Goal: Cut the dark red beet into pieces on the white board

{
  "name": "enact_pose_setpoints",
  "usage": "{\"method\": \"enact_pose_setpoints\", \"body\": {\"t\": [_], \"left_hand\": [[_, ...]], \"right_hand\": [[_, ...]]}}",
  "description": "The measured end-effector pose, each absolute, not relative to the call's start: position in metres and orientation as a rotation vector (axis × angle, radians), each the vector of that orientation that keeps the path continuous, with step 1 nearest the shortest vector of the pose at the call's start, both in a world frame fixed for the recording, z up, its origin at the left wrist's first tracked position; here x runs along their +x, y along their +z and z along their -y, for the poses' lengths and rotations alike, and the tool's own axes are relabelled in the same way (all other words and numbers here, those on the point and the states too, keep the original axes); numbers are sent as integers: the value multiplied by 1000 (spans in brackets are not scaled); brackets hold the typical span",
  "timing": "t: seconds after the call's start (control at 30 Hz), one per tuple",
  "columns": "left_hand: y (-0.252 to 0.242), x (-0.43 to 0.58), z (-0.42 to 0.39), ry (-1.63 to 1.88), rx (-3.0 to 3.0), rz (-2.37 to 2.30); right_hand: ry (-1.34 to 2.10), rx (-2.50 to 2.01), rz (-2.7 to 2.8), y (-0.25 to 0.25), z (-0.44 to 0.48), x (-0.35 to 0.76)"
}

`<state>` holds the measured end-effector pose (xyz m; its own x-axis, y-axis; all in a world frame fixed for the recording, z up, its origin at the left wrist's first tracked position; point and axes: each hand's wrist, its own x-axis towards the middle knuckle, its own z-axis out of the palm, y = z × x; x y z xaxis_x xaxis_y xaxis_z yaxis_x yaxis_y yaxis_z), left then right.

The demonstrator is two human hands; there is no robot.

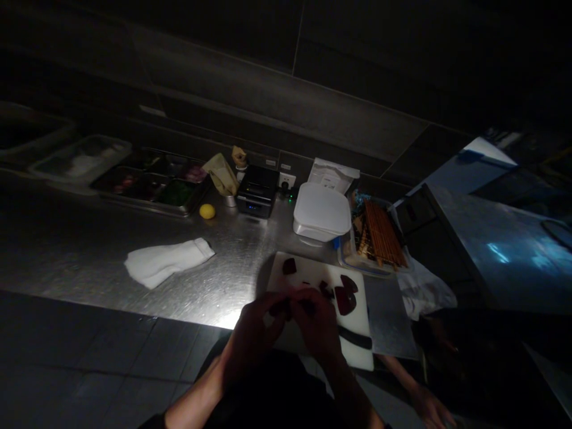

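Note:
Over a white cutting board (322, 266), my left hand (257, 322) and my right hand (315, 322) meet with fingertips pinched together. Between the fingers of both is a dark red beetroot piece (280, 307), mostly covered and dim, so whether it is one piece or two is unclear. Another beetroot chunk (289, 266) lies at the board's upper left. Larger beetroot pieces (345, 300) sit at the right, with small scraps (326, 290) beside them. Right of my right hand rests a knife with a black handle (355, 338); its blade is hidden.
Behind the board stand a lidded white container (322, 208) and a tub with orange-brown sticks (385, 232). Leftward are a black printer (258, 190), a lemon (207, 211), a white cloth (167, 261) and a compartment tray (154, 187). A co-worker's arm (415, 390) reaches in at lower right.

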<state>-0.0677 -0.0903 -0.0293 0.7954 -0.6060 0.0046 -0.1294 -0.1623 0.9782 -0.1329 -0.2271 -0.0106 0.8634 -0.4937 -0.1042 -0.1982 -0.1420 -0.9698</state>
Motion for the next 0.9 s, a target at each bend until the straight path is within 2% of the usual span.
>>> {"method": "enact_pose_setpoints", "body": {"t": [0.23,0.43,0.53,0.77,0.9], "left_hand": [[-31,-68,87,-482,1697,448],[-25,-63,80,-604,1703,410],[-19,-64,79,-681,1648,399],[-18,-72,73,-729,1543,517],[-16,-67,71,-845,1476,359]], "right_hand": [[-205,-1663,-454,-9,223,-135],[-53,-2007,-41,21,238,-140],[15,-2076,-32,24,240,-140],[-98,-1794,-443,8,229,-144],[1,-1760,-274,13,236,-150]]}}
